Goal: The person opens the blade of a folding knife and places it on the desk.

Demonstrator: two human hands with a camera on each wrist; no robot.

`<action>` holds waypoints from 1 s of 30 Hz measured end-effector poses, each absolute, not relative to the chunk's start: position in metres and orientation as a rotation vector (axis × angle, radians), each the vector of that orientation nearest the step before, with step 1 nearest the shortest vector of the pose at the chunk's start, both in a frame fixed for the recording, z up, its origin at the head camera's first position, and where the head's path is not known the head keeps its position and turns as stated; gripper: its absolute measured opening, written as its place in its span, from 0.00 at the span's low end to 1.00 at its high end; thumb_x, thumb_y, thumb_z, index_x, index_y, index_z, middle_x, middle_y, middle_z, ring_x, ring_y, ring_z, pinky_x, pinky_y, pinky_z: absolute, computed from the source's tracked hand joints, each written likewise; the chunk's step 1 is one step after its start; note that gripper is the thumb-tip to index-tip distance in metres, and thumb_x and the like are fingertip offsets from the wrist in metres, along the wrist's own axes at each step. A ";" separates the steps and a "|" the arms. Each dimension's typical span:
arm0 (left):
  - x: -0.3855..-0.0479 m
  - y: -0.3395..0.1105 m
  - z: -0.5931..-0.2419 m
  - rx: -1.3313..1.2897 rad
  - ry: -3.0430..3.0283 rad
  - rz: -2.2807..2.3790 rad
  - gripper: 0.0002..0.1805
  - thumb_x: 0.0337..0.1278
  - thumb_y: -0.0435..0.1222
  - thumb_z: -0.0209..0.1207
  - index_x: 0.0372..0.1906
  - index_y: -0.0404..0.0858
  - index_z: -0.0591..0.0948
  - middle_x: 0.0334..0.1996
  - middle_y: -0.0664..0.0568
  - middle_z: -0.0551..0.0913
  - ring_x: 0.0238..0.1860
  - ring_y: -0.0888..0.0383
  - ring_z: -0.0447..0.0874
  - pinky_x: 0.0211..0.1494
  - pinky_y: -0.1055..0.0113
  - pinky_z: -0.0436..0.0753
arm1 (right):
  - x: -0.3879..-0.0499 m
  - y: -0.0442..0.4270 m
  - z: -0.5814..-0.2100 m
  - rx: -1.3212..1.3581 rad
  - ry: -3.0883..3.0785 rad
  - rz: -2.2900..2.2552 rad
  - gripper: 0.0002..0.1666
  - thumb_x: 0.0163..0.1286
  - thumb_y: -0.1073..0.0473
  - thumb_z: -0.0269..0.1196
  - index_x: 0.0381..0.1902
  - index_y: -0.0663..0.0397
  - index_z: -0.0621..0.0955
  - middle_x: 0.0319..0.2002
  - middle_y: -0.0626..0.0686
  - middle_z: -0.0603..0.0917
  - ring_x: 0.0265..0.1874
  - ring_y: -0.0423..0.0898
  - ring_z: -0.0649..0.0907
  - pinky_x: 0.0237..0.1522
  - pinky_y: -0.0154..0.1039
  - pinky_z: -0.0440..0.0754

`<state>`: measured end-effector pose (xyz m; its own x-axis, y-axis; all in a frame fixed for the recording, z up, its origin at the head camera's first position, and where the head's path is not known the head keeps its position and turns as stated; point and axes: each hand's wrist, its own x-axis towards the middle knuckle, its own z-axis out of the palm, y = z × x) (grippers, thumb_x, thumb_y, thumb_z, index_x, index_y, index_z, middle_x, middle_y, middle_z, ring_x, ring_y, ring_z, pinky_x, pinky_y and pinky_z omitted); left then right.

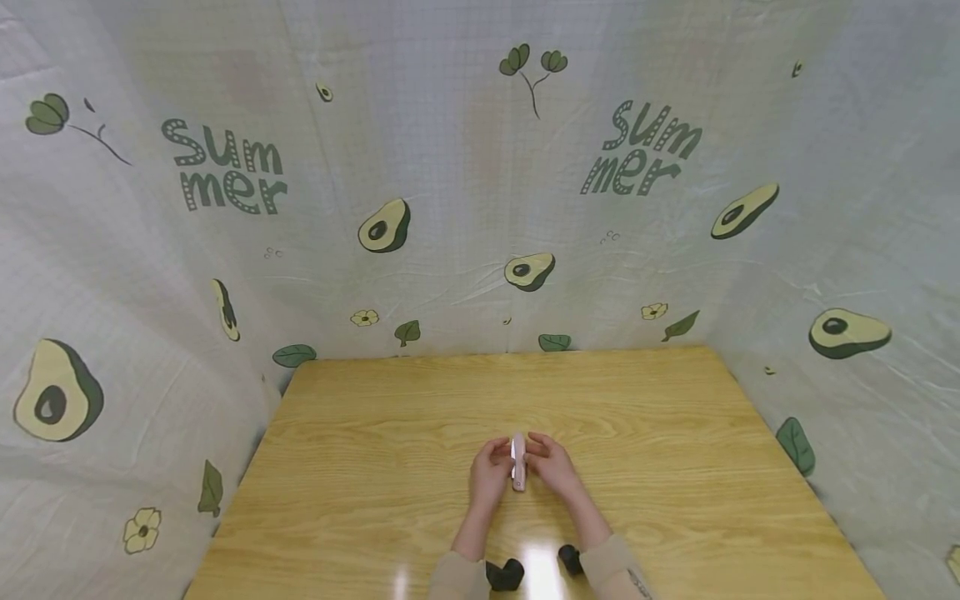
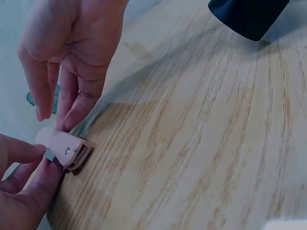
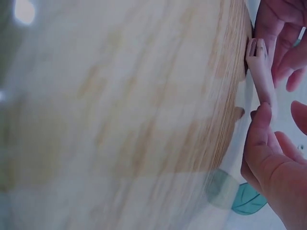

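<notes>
A pink-handled folding tool (image 1: pixel 519 475), with a thin pale blade-like strip along its left side, is between both hands in the head view. My left hand (image 1: pixel 490 475) pinches its left side with thumb and finger. On the opposite side, my right hand (image 1: pixel 555 468) grips the handle between curled fingertips, another finger held apart. The left wrist view shows the handle (image 2: pixel 62 143) with a rivet and slotted end, left hand (image 2: pixel 24 191) below and right hand (image 2: pixel 79 52) above. In the right wrist view the right thumb (image 3: pixel 261 117) meets the handle (image 3: pixel 261 79); some fingertips are hidden.
The wooden table (image 1: pixel 375 475) spreads around the hands. A patterned cloth (image 1: pixel 450 167) hangs behind it and at both sides. Dark devices (image 1: pixel 507 575) sit by the wrists near the front, beside a bright reflection on the wood.
</notes>
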<state>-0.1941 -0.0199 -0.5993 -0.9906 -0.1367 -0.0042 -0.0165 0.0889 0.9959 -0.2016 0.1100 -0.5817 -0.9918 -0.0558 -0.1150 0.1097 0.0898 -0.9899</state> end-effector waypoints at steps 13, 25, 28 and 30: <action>-0.196 -0.023 -0.599 0.170 -2.197 -2.182 0.15 0.53 0.22 0.61 0.49 0.25 0.81 0.39 0.39 0.85 0.37 0.51 0.86 0.37 0.65 0.88 | -0.203 0.111 -0.584 0.072 2.294 -1.956 0.28 0.64 0.73 0.61 0.61 0.77 0.70 0.47 0.72 0.80 0.45 0.58 0.82 0.45 0.43 0.85; -0.199 -0.027 -0.588 0.085 -2.286 -2.164 0.16 0.56 0.22 0.60 0.51 0.26 0.82 0.34 0.43 0.84 0.31 0.59 0.81 0.33 0.66 0.88 | -0.203 0.114 -0.578 -0.022 2.290 -1.930 0.29 0.67 0.71 0.61 0.66 0.62 0.72 0.38 0.58 0.80 0.32 0.45 0.79 0.31 0.33 0.79; -0.200 -0.028 -0.587 0.057 -2.335 -2.149 0.17 0.57 0.22 0.59 0.52 0.27 0.81 0.32 0.45 0.82 0.31 0.60 0.79 0.32 0.68 0.87 | -0.202 0.115 -0.577 -0.049 2.283 -1.924 0.29 0.67 0.71 0.61 0.66 0.62 0.72 0.39 0.59 0.81 0.33 0.47 0.80 0.33 0.35 0.81; -0.200 -0.029 -0.588 0.032 -2.356 -2.151 0.17 0.59 0.22 0.58 0.54 0.28 0.81 0.32 0.46 0.81 0.30 0.61 0.78 0.32 0.69 0.86 | -0.201 0.115 -0.576 -0.066 2.270 -1.926 0.29 0.67 0.71 0.60 0.66 0.62 0.72 0.40 0.61 0.82 0.35 0.48 0.81 0.34 0.38 0.82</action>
<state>-0.2003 -0.0289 -0.5881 -0.9986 0.0181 -0.0494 -0.0476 0.0908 0.9947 -0.2011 0.1154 -0.5761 -0.9857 -0.1389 -0.0957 0.0718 0.1678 -0.9832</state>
